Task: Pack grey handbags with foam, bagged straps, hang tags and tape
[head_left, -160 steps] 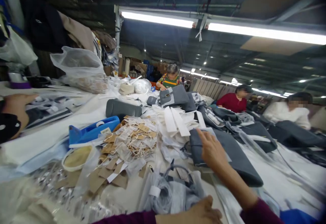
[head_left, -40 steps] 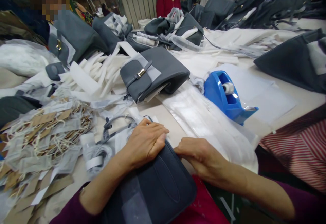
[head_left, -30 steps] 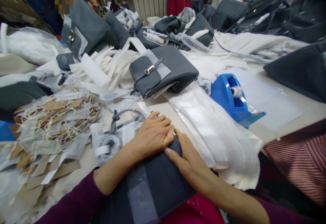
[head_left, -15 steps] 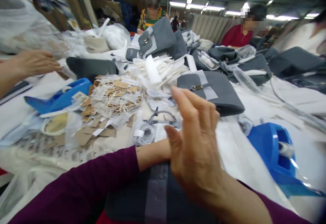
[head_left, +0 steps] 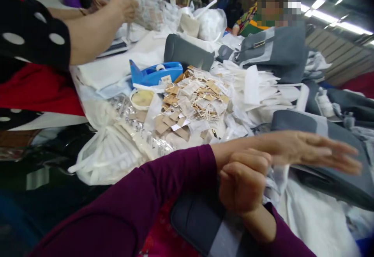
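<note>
My left hand (head_left: 312,152) reaches across to the right with its fingers stretched out, over a grey bag (head_left: 327,140); whether it touches the bag I cannot tell. In front of the left wrist my right hand (head_left: 245,181) is closed in a fist, and what its fingers hold, if anything, is hidden. Below both arms, close to my body, lies a dark grey bag (head_left: 198,220) with a pale translucent strip (head_left: 224,237) across it. My forearms partly cover this bag.
Paper tags with strings (head_left: 201,97) lie heaped mid-table, beside a blue tape dispenser (head_left: 157,74) and white strips (head_left: 253,85). More grey bags (head_left: 271,50) stand behind. At left a co-worker's hand (head_left: 124,6) is near clear plastic; a plastic bag (head_left: 108,159) hangs at the table edge.
The view has swung left. My right hand, spread before, has closed into a fist. My left hand, hidden earlier behind the right, now shows stretched out to the right.
</note>
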Demonstrator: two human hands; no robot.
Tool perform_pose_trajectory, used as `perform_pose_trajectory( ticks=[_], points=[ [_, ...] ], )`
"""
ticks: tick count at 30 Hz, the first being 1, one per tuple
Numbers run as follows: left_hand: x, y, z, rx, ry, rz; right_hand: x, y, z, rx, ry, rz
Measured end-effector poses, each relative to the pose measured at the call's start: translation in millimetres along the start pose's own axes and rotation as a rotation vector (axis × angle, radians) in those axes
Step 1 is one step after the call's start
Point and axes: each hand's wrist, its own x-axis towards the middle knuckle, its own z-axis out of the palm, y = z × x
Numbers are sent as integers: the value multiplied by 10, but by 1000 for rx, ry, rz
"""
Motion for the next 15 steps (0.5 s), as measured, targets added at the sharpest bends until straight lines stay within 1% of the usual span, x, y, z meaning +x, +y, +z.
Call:
perform_pose_trajectory(
  ticks=[1,2,3,4,5,6,7,8,9,11,12,13,15],
  points=[
    [-85,13,-239,-172,58,164,18,14,43,27,-70,-29],
    [-220,6,-472,-299,159,220,35,30,87,61,-161,-51],
    [-406,-19,-682,-366,332,187,49,48,130,100,-242,-54],
    [-638,-64,-853,-372,485,142,59,70,170,143,-326,-41],
    [-910,-126,-975,-339,642,115,65,93,207,185,-418,-19],
    [-1208,-204,-1040,-282,762,92,66,117,240,216,-524,2],
    [-1518,-295,-1044,-224,845,73,64,139,268,233,-632,16],
    [-1822,-398,-991,-173,884,40,61,158,290,233,-735,23],
    [-2104,-508,-887,-143,906,-1,55,171,307,215,-822,25],
    [-2548,-735,-572,-123,930,-89,46,178,326,148,-920,14],
    [-2695,-842,-391,-147,908,-113,43,174,330,110,-944,9],
    [-2790,-940,-213,-203,865,-136,42,168,332,76,-954,2],
    [-2848,-1093,90,-383,749,-170,47,152,334,31,-962,-21]
  ],
)
